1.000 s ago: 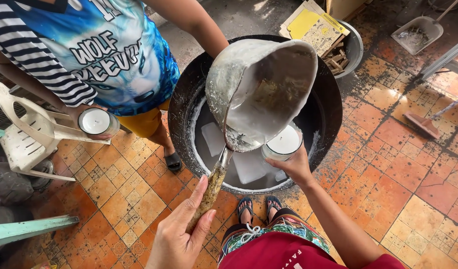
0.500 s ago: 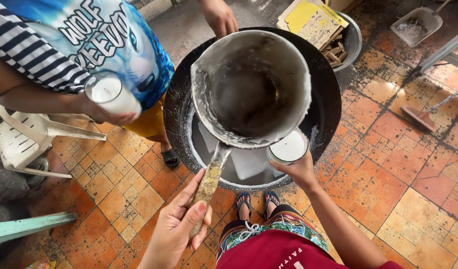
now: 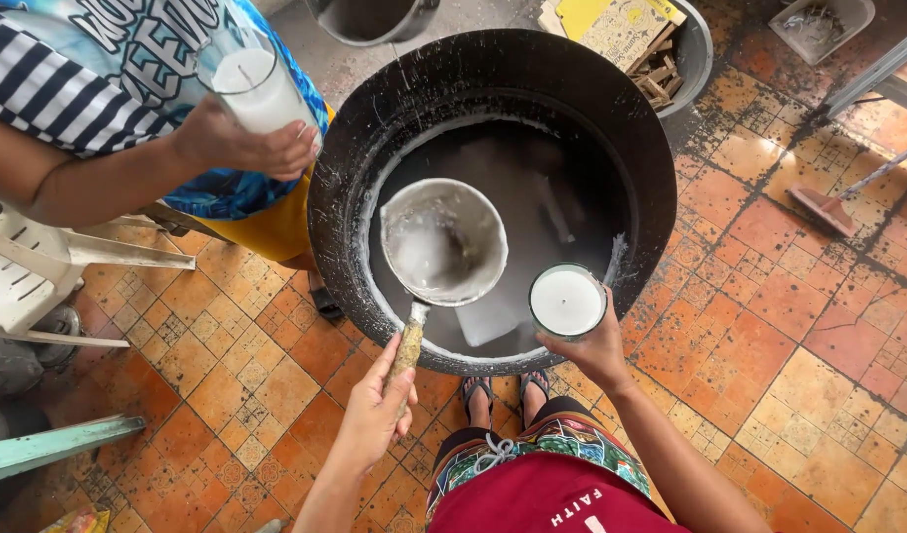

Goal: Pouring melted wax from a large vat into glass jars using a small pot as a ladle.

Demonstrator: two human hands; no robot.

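**Ladle and Filled Glass Held Over the Wax Basin**

Nearest the camera, the person's left hand is closed around the crusted handle of a metal ladle, fingers wrapped and thumb along the shaft. The ladle bowl sits level inside the basin, coated grey-white, with little visible content.

The right hand grips a round glass from below and the side, fingers curled about its wall. The glass is upright, filled to the brim with white material, and is held just above the near rim of the basin.

The basin is a large black round tub with a white-crusted inner lip, standing on the orange tiled floor. It holds cloudy grey liquid with pale flat blocks submerged near the front.

To the left, a co-worker's hand holds a second glass, tall, clear and filled with white, tilted slightly, well apart from the basin centre. A white plastic chair stands beside that person.

Beyond the basin, a grey bucket contains a flat yellow cardboard package with dark print, lying tilted over wooden scraps. A translucent plastic container sits at far right, and a broom head lies on the tiles.
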